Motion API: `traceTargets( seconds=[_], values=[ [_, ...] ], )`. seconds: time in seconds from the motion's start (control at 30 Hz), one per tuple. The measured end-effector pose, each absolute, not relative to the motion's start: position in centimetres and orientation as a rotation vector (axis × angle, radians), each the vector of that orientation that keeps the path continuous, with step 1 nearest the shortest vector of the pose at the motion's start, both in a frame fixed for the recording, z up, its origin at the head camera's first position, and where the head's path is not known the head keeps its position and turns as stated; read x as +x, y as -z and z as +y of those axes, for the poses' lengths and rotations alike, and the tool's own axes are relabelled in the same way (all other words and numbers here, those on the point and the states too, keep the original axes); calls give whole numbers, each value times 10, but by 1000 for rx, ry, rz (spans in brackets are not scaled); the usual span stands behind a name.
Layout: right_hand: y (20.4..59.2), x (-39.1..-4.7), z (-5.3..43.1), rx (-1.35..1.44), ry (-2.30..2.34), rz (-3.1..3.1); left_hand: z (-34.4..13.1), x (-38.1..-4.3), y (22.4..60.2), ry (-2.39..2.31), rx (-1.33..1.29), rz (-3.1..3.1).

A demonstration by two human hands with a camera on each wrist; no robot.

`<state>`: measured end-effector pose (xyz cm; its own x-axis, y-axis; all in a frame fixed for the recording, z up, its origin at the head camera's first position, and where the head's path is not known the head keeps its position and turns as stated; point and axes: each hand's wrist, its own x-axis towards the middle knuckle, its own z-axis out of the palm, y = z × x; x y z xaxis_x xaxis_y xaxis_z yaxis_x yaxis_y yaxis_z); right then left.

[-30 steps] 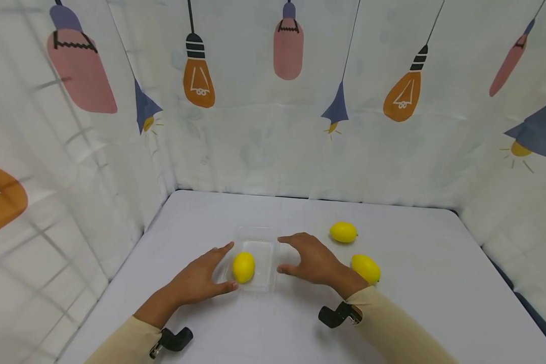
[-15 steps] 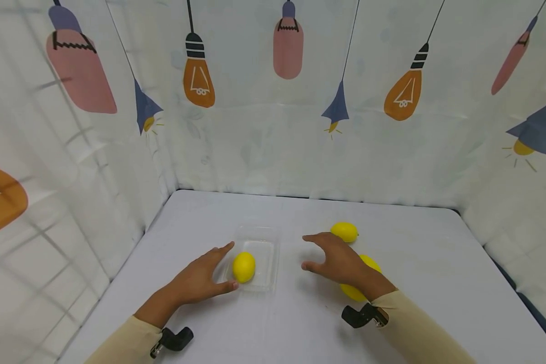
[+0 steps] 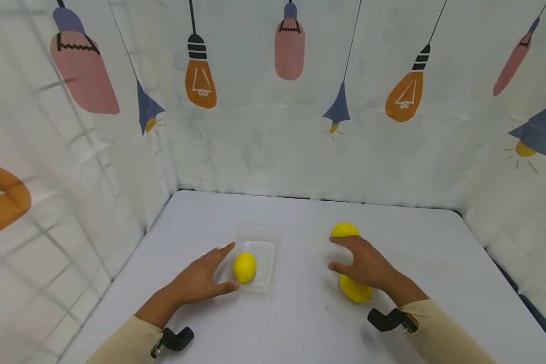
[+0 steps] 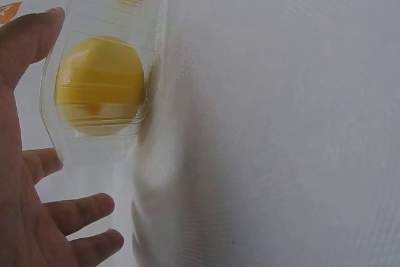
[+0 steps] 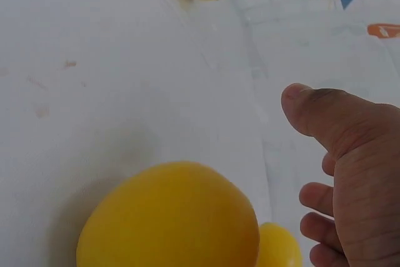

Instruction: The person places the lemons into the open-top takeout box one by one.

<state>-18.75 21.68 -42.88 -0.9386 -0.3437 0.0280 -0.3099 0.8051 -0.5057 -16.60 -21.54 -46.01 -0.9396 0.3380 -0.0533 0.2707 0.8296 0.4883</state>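
Note:
In the head view a clear plastic container (image 3: 265, 260) lies on the white table, with one yellow lemon (image 3: 244, 268) inside at its left. My left hand (image 3: 200, 280) spreads thumb and fingers around the container's left end, tips right at the rim. Seen from the left wrist, the lemon (image 4: 100, 85) shows through the clear wall. My right hand (image 3: 364, 260) hovers to the right with fingers apart and nothing held. It overlaps a far lemon (image 3: 344, 229) and a near lemon (image 3: 356, 290). The near lemon (image 5: 169, 217) looms large in the right wrist view, below the thumb.
White cloth walls with printed lamps (image 3: 201, 81) rise behind and beside the table (image 3: 300, 328). Each wrist carries a black camera mount (image 3: 177, 338). Small brownish marks (image 5: 70, 64) dot the table in the right wrist view.
My right hand has moved right, from the container's right side to over the two loose lemons. The near loose lemon has shifted left and toward me. The left hand stays put.

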Motion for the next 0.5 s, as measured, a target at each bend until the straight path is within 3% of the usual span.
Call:
traceTargets(
  seconds=[0.5],
  values=[
    [429,-177,253,-388,814,2918,-217,-166,462,-735,501,2874]
  ],
)
